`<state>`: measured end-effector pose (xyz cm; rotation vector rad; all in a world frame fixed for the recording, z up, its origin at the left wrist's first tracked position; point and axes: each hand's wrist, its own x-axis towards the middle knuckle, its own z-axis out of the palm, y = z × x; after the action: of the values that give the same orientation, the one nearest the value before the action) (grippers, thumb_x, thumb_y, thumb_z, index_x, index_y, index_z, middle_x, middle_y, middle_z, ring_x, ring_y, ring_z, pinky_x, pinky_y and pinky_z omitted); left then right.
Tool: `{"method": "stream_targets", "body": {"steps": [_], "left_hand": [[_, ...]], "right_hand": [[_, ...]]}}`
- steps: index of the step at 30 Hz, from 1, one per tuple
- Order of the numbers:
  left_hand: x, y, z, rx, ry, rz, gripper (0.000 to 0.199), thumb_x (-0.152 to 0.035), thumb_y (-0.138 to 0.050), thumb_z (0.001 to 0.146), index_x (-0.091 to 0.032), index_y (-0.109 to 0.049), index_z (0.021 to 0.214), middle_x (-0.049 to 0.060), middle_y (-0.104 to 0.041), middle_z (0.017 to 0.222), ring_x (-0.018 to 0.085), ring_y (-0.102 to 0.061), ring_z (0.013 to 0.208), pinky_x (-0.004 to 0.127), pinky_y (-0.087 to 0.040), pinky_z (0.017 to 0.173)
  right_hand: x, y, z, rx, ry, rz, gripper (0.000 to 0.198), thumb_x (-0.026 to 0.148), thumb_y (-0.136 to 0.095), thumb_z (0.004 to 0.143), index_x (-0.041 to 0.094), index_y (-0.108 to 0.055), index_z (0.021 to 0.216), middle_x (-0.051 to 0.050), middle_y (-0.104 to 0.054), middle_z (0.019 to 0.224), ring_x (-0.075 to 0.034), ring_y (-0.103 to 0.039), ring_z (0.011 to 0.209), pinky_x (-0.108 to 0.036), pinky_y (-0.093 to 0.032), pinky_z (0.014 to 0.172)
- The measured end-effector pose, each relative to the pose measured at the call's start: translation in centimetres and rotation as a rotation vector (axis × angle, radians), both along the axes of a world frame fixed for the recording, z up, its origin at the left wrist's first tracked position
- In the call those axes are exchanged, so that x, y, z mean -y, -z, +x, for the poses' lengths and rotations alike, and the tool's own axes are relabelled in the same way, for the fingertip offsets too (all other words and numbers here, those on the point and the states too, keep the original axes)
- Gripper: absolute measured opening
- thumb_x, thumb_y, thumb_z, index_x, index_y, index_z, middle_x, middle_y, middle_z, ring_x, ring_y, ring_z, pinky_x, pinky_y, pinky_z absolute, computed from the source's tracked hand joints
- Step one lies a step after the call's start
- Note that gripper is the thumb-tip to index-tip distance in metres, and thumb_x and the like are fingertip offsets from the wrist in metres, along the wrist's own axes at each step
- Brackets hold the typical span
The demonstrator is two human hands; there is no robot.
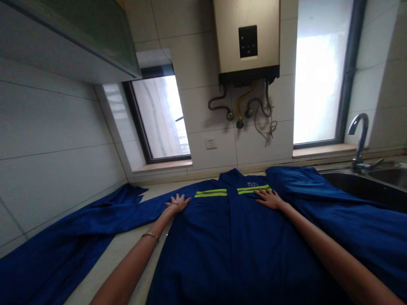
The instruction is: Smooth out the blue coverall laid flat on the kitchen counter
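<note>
A dark blue work jacket point(216, 237) lies spread front side up on the pale countertop point(135, 250), its collar toward the wall. Yellow-green reflective strips cross both sides of its chest. My left hand point(178, 203) rests flat near the left armpit, fingers spread, a ring and a bracelet showing. On the other side, my right hand point(269, 198) lies palm down over the right strip, fingers apart. Both hands touch the cloth without gripping it. More blue cloth point(63, 237) stretches out at the left, and another blue piece point(343, 216) lies at the right; how these join the jacket is partly unclear.
A sink point(346, 188) with a curved faucet point(361, 140) is set in at the right, close to the cloth. A water heater point(248, 38) with hanging pipes is on the tiled wall, above a socket point(210, 143). A cabinet point(73, 38) overhangs the upper left.
</note>
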<state>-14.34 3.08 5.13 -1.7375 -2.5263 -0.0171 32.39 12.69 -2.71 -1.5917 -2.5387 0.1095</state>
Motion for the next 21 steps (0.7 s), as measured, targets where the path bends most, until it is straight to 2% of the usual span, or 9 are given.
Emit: {"method": "stream_targets", "body": {"steps": [3, 6, 9, 11, 13, 16, 19, 21], "left_hand": [[0.9, 1.4, 5.5, -0.015, 0.21, -0.021, 0.067, -0.061, -0.027, 0.084, -0.02, -0.033, 0.138, 0.012, -0.018, 0.148, 0.038, -0.012, 0.134, 0.06, -0.017, 0.102], [3.1, 2.6, 11.9, 0.033, 0.487, 0.02, 0.071, -0.063, -0.02, 0.085, -0.021, -0.021, 0.142, 0.009, -0.012, 0.15, 0.033, -0.007, 0.136, 0.054, -0.013, 0.106], [5.0, 3.4, 16.5, 0.096, 0.671, 0.018, 0.072, -0.066, -0.015, 0.083, -0.027, -0.012, 0.144, 0.005, -0.008, 0.151, 0.032, -0.004, 0.137, 0.055, -0.012, 0.106], [5.8, 4.1, 17.9, 0.142, 0.674, -0.051, 0.075, -0.069, -0.016, 0.082, -0.026, -0.014, 0.144, 0.007, -0.008, 0.151, 0.034, -0.007, 0.136, 0.056, -0.013, 0.106], [6.2, 5.0, 18.3, 0.185, 0.651, -0.103, 0.081, -0.071, -0.019, 0.08, -0.021, -0.015, 0.144, 0.011, -0.011, 0.15, 0.036, -0.01, 0.135, 0.055, -0.014, 0.106], [6.4, 6.1, 18.0, 0.238, 0.661, -0.059, 0.081, -0.069, -0.025, 0.08, -0.019, -0.017, 0.143, 0.012, -0.015, 0.149, 0.033, -0.01, 0.136, 0.051, -0.013, 0.108], [5.9, 5.5, 17.8, 0.344, 0.611, 0.062, 0.061, -0.055, -0.033, 0.086, -0.019, -0.038, 0.135, 0.01, -0.034, 0.142, 0.027, -0.025, 0.133, 0.043, -0.021, 0.108], [5.1, 4.2, 17.8, 0.456, 0.478, 0.16, 0.043, -0.041, -0.039, 0.088, -0.017, -0.051, 0.122, 0.01, -0.049, 0.13, 0.021, -0.041, 0.123, 0.035, -0.029, 0.104]], "right_hand": [[0.1, -0.9, -0.1, 0.021, -0.005, -0.047, 0.065, 0.067, -0.028, 0.083, 0.039, -0.018, 0.141, -0.002, -0.017, 0.149, -0.035, -0.012, 0.134, -0.061, -0.009, 0.101], [0.6, -2.7, -0.9, 0.039, 0.009, -0.121, 0.068, 0.067, -0.029, 0.082, 0.036, -0.021, 0.141, -0.006, -0.018, 0.149, -0.037, -0.014, 0.134, -0.064, -0.01, 0.099], [1.8, -3.9, -2.8, -0.007, 0.012, -0.029, 0.065, 0.064, -0.023, 0.085, 0.033, -0.022, 0.142, -0.008, -0.019, 0.149, -0.037, -0.015, 0.133, -0.065, -0.01, 0.098], [3.0, -3.8, -4.1, -0.022, -0.032, 0.016, 0.062, 0.063, -0.02, 0.086, 0.034, -0.024, 0.141, -0.007, -0.018, 0.149, -0.037, -0.016, 0.133, -0.065, -0.011, 0.098], [4.1, -3.1, -5.2, -0.014, -0.068, -0.006, 0.063, 0.065, -0.02, 0.085, 0.035, -0.025, 0.141, -0.007, -0.018, 0.149, -0.038, -0.016, 0.133, -0.066, -0.012, 0.097], [5.3, -2.4, -6.0, -0.004, -0.053, -0.035, 0.064, 0.065, -0.019, 0.086, 0.034, -0.023, 0.141, -0.007, -0.017, 0.149, -0.038, -0.014, 0.133, -0.066, -0.011, 0.097], [6.4, -3.2, -6.4, 0.017, -0.035, -0.002, 0.06, 0.06, -0.024, 0.087, 0.032, -0.027, 0.14, -0.008, -0.021, 0.148, -0.038, -0.017, 0.132, -0.065, -0.011, 0.097], [7.8, -4.6, -7.1, 0.025, -0.041, 0.112, 0.054, 0.05, -0.034, 0.088, 0.027, -0.036, 0.137, -0.012, -0.029, 0.144, -0.036, -0.024, 0.13, -0.061, -0.016, 0.098]]}}
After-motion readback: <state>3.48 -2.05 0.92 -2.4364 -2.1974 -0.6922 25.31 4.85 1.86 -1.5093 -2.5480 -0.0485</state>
